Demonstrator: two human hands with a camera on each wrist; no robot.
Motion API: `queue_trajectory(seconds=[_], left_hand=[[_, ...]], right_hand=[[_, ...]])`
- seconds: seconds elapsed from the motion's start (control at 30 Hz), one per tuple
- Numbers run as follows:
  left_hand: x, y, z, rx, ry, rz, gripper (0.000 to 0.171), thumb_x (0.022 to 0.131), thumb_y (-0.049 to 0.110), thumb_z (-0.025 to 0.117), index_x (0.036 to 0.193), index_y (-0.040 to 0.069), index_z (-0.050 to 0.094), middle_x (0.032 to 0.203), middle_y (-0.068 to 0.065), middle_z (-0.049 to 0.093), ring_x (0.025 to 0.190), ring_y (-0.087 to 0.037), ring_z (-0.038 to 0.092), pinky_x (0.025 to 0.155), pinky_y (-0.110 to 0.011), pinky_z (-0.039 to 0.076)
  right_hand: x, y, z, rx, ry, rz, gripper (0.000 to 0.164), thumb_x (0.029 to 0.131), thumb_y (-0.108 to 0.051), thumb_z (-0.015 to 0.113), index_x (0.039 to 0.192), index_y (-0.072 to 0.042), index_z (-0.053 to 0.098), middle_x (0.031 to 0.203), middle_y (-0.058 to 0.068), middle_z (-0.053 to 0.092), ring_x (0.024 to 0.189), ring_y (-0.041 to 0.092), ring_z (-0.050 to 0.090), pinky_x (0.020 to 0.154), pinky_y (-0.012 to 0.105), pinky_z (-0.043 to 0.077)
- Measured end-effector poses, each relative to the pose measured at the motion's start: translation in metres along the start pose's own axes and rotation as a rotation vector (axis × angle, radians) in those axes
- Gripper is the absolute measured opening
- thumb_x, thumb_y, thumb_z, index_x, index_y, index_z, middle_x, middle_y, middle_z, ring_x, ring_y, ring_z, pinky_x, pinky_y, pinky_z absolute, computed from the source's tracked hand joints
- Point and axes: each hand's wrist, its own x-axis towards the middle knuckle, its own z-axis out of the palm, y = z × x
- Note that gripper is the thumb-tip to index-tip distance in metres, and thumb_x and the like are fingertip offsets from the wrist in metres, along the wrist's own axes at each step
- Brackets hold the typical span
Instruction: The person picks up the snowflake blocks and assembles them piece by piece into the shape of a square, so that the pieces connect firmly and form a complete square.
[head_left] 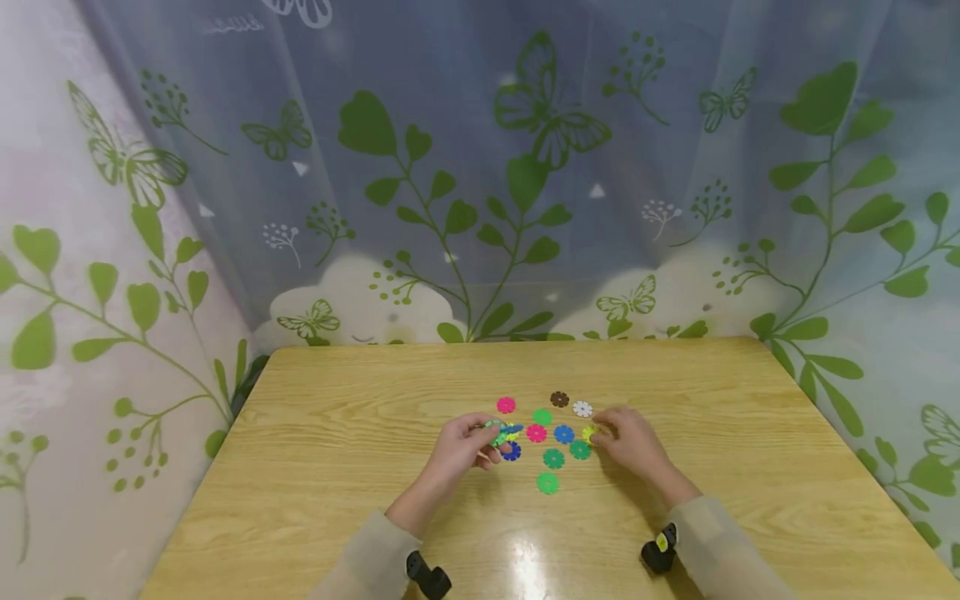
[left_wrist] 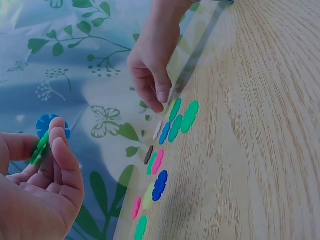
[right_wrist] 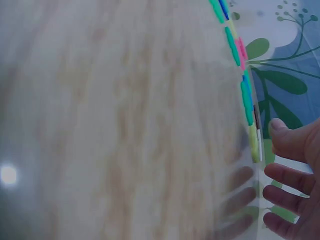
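Observation:
Notched plastic discs in several colours lie flat on the wooden table. My left hand (head_left: 457, 442) pinches a green notched disc (left_wrist: 39, 150) between thumb and fingers, with a blue notched disc (left_wrist: 46, 121) set crosswise against it, raised above the tabletop in the left wrist view. Over at the right of the group, my right hand (head_left: 633, 440) reaches down beside a yellow disc (head_left: 588, 433). Its thumb and fingers are spread apart in the right wrist view, with nothing between them. Close to its fingertips lie a white disc (head_left: 582, 409) and a green disc (head_left: 580, 449).
Between the hands lie a pink disc (head_left: 536, 433), a blue disc (head_left: 564, 434) and several green ones. Farther back are a brown disc (head_left: 559, 399) and another pink disc (head_left: 506, 405). A leaf-printed curtain (head_left: 480, 208) hangs behind the table (head_left: 337, 400).

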Motion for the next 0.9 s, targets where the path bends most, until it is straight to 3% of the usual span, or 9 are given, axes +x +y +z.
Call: queue_trajectory(seconds=[0.37, 0.57, 0.7, 0.8, 0.9], left_hand=[[-0.001, 0.001, -0.001, -0.028, 0.005, -0.021, 0.025, 0.095, 0.016, 0.054, 0.108, -0.005, 0.058, 0.089, -0.026, 0.066, 0.060, -0.011, 0.058, 0.056, -0.024, 0.051], [-0.010, 0.020, 0.003, -0.026, 0.001, -0.028, 0.022, 0.096, 0.009, 0.051, 0.108, -0.009, 0.057, 0.089, -0.028, 0.065, 0.061, -0.012, 0.058, 0.058, -0.024, 0.052], [-0.007, 0.012, 0.001, -0.023, 0.000, -0.017, 0.024, 0.096, 0.013, 0.052, 0.109, -0.008, 0.057, 0.087, -0.025, 0.066, 0.061, -0.012, 0.058, 0.059, -0.026, 0.053], [-0.001, 0.000, -0.001, -0.020, 0.015, -0.020, 0.028, 0.096, 0.017, 0.054, 0.111, -0.006, 0.057, 0.083, -0.020, 0.068, 0.061, -0.012, 0.059, 0.058, -0.027, 0.053], [0.001, -0.001, -0.002, -0.022, 0.031, -0.032, 0.029, 0.095, 0.019, 0.055, 0.112, -0.005, 0.057, 0.078, -0.016, 0.068, 0.060, -0.011, 0.060, 0.057, -0.025, 0.053]], right_hand=[[0.003, 0.006, 0.005, -0.113, -0.058, -0.027, 0.026, 0.081, -0.015, 0.072, 0.105, -0.006, 0.068, 0.114, 0.017, 0.055, 0.106, 0.038, 0.047, 0.087, 0.061, 0.039], [0.005, 0.005, 0.002, -0.101, -0.074, 0.003, 0.022, 0.080, -0.014, 0.074, 0.100, -0.007, 0.066, 0.112, 0.016, 0.054, 0.107, 0.038, 0.044, 0.087, 0.060, 0.038], [0.005, 0.005, 0.001, -0.081, -0.072, 0.007, 0.022, 0.078, -0.014, 0.076, 0.095, -0.011, 0.062, 0.102, 0.011, 0.056, 0.103, 0.036, 0.045, 0.085, 0.057, 0.039], [0.004, 0.006, 0.002, -0.063, -0.069, -0.008, 0.023, 0.077, -0.012, 0.076, 0.093, -0.013, 0.060, 0.091, 0.004, 0.056, 0.093, 0.028, 0.048, 0.078, 0.050, 0.041], [0.003, 0.007, 0.003, -0.047, -0.061, -0.016, 0.024, 0.076, -0.010, 0.076, 0.093, -0.014, 0.061, 0.084, -0.001, 0.057, 0.085, 0.022, 0.049, 0.073, 0.043, 0.043]])
